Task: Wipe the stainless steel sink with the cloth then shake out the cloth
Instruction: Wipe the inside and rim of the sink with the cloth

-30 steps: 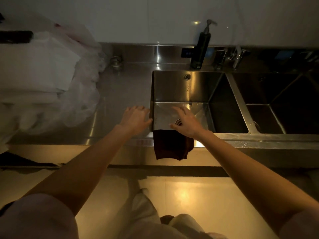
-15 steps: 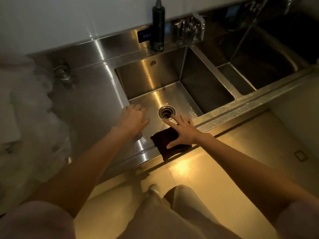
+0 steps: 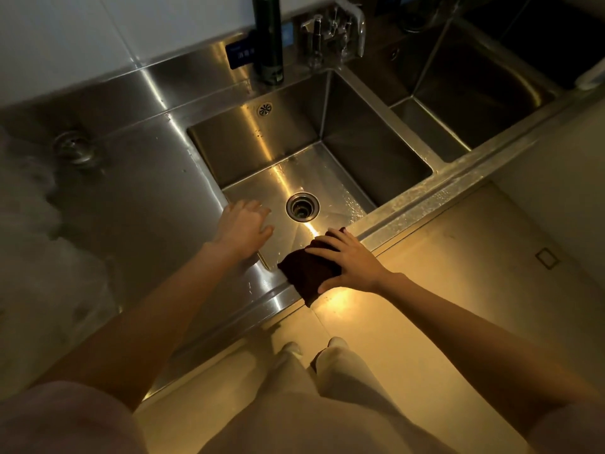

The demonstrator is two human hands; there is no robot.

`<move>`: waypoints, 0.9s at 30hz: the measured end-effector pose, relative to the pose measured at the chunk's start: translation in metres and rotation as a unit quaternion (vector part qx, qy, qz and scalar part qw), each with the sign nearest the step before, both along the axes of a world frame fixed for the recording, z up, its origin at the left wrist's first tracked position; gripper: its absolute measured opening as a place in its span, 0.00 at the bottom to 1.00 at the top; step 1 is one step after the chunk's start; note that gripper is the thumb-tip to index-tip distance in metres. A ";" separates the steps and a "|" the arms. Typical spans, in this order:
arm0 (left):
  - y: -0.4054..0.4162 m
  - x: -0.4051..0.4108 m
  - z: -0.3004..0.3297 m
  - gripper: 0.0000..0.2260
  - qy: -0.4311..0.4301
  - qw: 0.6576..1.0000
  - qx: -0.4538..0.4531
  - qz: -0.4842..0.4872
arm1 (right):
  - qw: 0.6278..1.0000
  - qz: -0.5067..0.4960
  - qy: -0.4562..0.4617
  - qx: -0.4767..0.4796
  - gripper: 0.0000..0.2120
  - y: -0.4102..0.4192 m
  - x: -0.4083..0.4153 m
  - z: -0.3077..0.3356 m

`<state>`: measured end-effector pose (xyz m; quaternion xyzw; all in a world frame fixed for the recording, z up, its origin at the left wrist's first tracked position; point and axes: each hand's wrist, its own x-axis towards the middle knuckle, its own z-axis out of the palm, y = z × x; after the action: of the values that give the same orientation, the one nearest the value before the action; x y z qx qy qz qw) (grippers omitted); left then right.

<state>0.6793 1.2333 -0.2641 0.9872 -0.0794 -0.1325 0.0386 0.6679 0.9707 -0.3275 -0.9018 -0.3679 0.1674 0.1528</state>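
Dim kitchen, head view looking down. Stainless steel sink (image 3: 370,152) at center frame, left basin with round drain (image 3: 302,207) in its floor, water drops around 3 o'clock of the drain. Dark cloth (image 3: 309,273) draped over the sink's front rim at 5 o'clock of the drain, lower corner hanging over the front edge. Right hand (image 3: 352,262) laid flat on the cloth, fingers spread and straight, pressing it against the rim, thumb along the cloth's lower edge; released, not gripping. Left hand (image 3: 244,229) at 9 o'clock of the drain, resting at the basin's left front corner, fingers relaxed and slightly bent, holding nothing. Hands near each other but apart. Second basin (image 3: 458,103) at 2 o'clock, behind a steel divider. Dark soap bottle (image 3: 269,40) on the back ledge at 12 o'clock, faucet fittings (image 3: 334,31) just right of it, small overflow grille (image 3: 265,109) on the basin's back wall. Steel table (image 3: 131,178) at 9 o'clock with a round metal fitting (image 3: 76,149) set in it; blurred white mass (image 3: 29,198) at far left, cannot tell what. Pale trousers and floor (image 3: 442,273) at 6 o'clock.
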 end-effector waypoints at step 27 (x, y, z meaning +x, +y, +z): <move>0.022 0.006 -0.019 0.18 -0.062 0.997 -0.036 0.024 | 0.980 -0.003 -0.149 0.133 0.16 0.013 -0.003 0.025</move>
<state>0.6850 1.2556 -0.2833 0.9932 -0.0630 -0.0671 0.0718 0.6651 0.9837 -0.3022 -0.8895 -0.4023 -0.0197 0.2156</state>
